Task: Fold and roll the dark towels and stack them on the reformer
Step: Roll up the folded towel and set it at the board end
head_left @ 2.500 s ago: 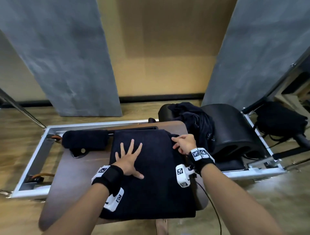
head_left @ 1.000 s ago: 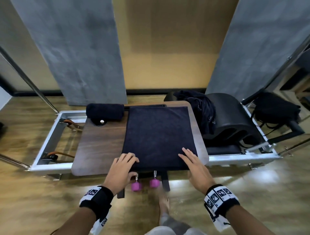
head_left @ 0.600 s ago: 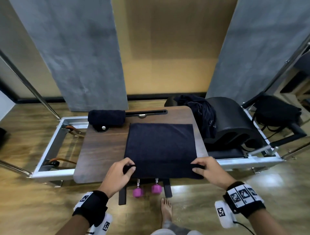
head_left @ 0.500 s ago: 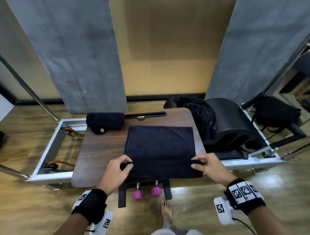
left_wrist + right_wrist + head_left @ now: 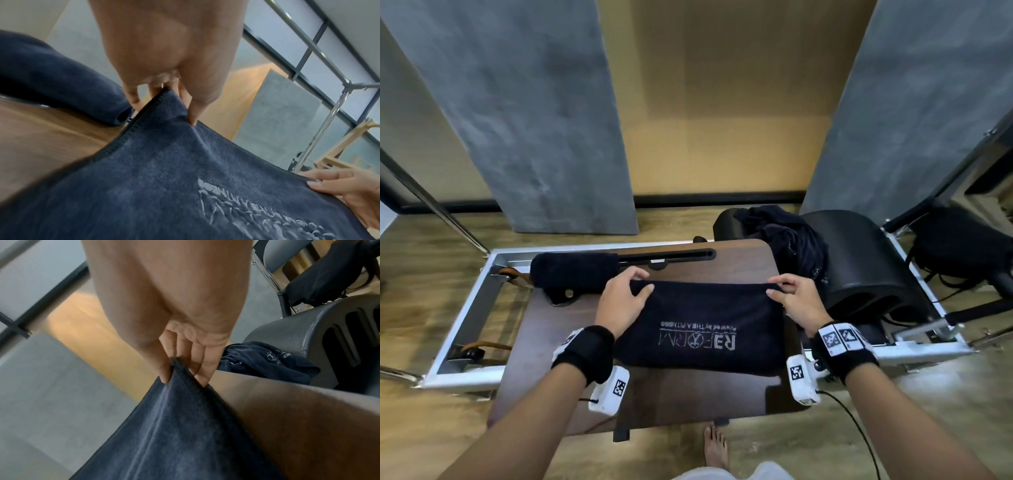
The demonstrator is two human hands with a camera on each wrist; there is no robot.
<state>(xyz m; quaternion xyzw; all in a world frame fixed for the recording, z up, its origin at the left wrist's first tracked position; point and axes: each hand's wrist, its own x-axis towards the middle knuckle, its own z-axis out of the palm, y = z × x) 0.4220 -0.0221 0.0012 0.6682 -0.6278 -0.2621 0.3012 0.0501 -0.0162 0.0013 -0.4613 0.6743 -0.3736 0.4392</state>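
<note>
Bare board (image 5: pixel 558 329) lies left of the towel (image 5: pixel 702 329); rolled towel (image 5: pixel 573 272) and heap (image 5: pixel 794 246) flank its far corners.

wood-grain plank floor (image 5: pixel 441 435), glossy. rear wall (image 5: pixel 722 102) was finished in tan, with a black skirting strip (image 5: pixel 715 198) at its foot. two grey concrete-look panels (image 5: pixel 534 113) were stood against it, left and right. slanted metal poles (image 5: pixel 431 205) were noted at both sides.
</note>
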